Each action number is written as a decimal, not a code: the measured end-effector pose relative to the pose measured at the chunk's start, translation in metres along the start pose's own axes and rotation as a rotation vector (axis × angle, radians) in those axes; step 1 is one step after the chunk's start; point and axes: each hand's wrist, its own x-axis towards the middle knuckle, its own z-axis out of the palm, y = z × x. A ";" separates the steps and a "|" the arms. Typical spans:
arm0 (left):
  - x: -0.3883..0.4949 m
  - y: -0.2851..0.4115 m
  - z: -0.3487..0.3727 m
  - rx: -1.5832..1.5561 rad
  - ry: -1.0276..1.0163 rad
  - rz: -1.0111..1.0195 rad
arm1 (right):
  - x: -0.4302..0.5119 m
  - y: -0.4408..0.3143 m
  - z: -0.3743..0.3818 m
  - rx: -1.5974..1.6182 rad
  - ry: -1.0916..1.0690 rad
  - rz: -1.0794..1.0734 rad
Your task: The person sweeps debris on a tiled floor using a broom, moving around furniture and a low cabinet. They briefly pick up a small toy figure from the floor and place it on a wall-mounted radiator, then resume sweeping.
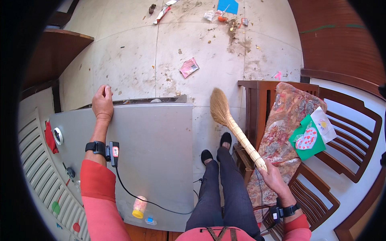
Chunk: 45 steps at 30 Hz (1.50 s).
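Note:
My right hand (273, 176) grips the lower end of the bound handle of a straw broom (241, 132). The broom's bristles point away from me, beside the corner of a grey tabletop (153, 150). My left hand (102, 101) has its fingers curled at the tabletop's far edge, and nothing is seen in it; whether it touches the edge, I cannot tell. Past the table, a pink wrapper (189, 67) lies on the stained floor. Farther off lie a blue sheet (228, 6), an orange object (222, 19), crumpled wrappers and scattered crumbs.
A wooden bench (349, 129) with a floral cushion (277, 132) stands at the right, green and white paper crafts (307, 138) on it. On the tabletop are a yellow-lidded jar (139, 207) and a roll of tape (58, 136). A cable runs from my left wrist across the table.

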 end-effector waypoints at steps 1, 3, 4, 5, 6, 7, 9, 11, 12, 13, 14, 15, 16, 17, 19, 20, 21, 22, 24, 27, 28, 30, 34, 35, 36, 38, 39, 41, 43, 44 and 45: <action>0.000 0.002 0.000 -0.022 0.001 -0.011 | -0.005 -0.001 -0.002 0.040 0.030 -0.018; -0.002 0.005 -0.001 -0.004 0.031 0.017 | -0.010 -0.007 -0.004 0.041 -0.052 0.047; -0.003 0.007 -0.002 -0.049 0.043 0.027 | -0.007 -0.010 -0.004 -0.016 -0.114 0.027; -0.004 0.008 -0.003 0.011 0.050 0.037 | -0.002 -0.014 -0.003 -0.094 -0.133 0.006; -0.005 0.010 -0.004 0.029 0.063 0.049 | 0.011 -0.018 0.001 -0.146 -0.187 -0.012; -0.006 0.011 -0.004 0.015 0.074 0.055 | 0.024 -0.023 0.003 -0.170 -0.229 -0.087; -0.008 0.014 -0.005 0.034 0.065 0.034 | 0.064 -0.032 0.011 -0.267 -0.213 -0.076; -0.008 0.016 -0.007 0.017 0.059 0.007 | 0.110 -0.041 0.003 -0.361 -0.140 -0.066; -0.009 0.017 -0.009 0.055 0.044 -0.004 | 0.128 -0.043 -0.006 -0.308 -0.043 -0.139; -0.008 0.019 -0.010 0.060 0.031 -0.011 | 0.147 -0.047 -0.016 -0.287 0.009 -0.122; -0.008 0.021 -0.011 0.041 0.017 -0.018 | 0.164 -0.052 -0.027 -0.223 0.080 -0.122; -0.008 0.023 -0.013 0.053 0.007 -0.019 | 0.176 -0.056 -0.038 -0.164 0.155 -0.103; -0.008 0.025 -0.014 0.042 0.003 -0.017 | 0.183 -0.061 -0.051 -0.098 0.212 -0.176; -0.007 0.028 -0.015 0.019 -0.001 -0.015 | 0.185 -0.065 -0.061 -0.086 0.199 -0.189; -0.006 0.031 -0.016 0.016 -0.006 -0.019 | 0.182 -0.075 -0.076 -0.056 0.179 -0.234; -0.006 0.032 -0.017 0.013 -0.007 -0.014 | 0.179 -0.080 -0.078 -0.106 0.126 -0.218; -0.006 0.033 -0.017 0.013 -0.008 -0.011 | 0.178 -0.086 -0.076 -0.136 0.062 -0.229; -0.006 0.034 -0.017 0.008 0.001 -0.002 | 0.179 -0.092 -0.073 -0.168 -0.030 -0.220; -0.006 0.034 -0.018 0.004 -0.023 -0.049 | 0.190 -0.103 -0.061 -0.276 -0.191 -0.230; -0.006 0.035 -0.020 0.014 -0.039 -0.052 | 0.233 -0.118 -0.045 -0.484 -0.288 -0.210; -0.005 0.035 -0.020 0.016 -0.042 -0.048 | 0.254 -0.122 -0.049 -0.531 -0.263 -0.211; -0.004 0.036 -0.021 0.031 -0.044 -0.043 | 0.294 -0.128 -0.063 -0.549 -0.173 -0.248; -0.003 0.040 -0.023 0.018 -0.060 -0.069 | 0.313 -0.139 -0.078 -0.244 0.082 -0.236; -0.002 0.041 -0.023 0.027 -0.050 -0.061 | 0.312 -0.144 -0.083 -0.198 0.100 -0.238; -0.002 0.042 -0.024 0.037 -0.044 -0.052 | 0.310 -0.148 -0.091 -0.143 0.092 -0.243; -0.001 0.042 -0.024 0.040 -0.060 -0.069 | 0.303 -0.158 -0.097 -0.141 0.061 -0.273; -0.001 0.042 -0.024 0.037 -0.053 -0.060 | 0.301 -0.164 -0.094 -0.174 -0.012 -0.312; -0.001 0.041 -0.024 0.037 -0.037 -0.044 | 0.295 -0.176 -0.076 -0.241 -0.111 -0.371; -0.001 0.040 -0.024 0.043 -0.023 -0.036 | 0.294 -0.188 -0.053 -0.338 -0.234 -0.399; -0.001 0.040 -0.024 0.044 -0.026 -0.038 | 0.295 -0.192 -0.041 -0.416 -0.279 -0.402; -0.001 0.039 -0.024 0.045 -0.024 -0.034 | 0.300 -0.195 -0.031 -0.459 -0.306 -0.448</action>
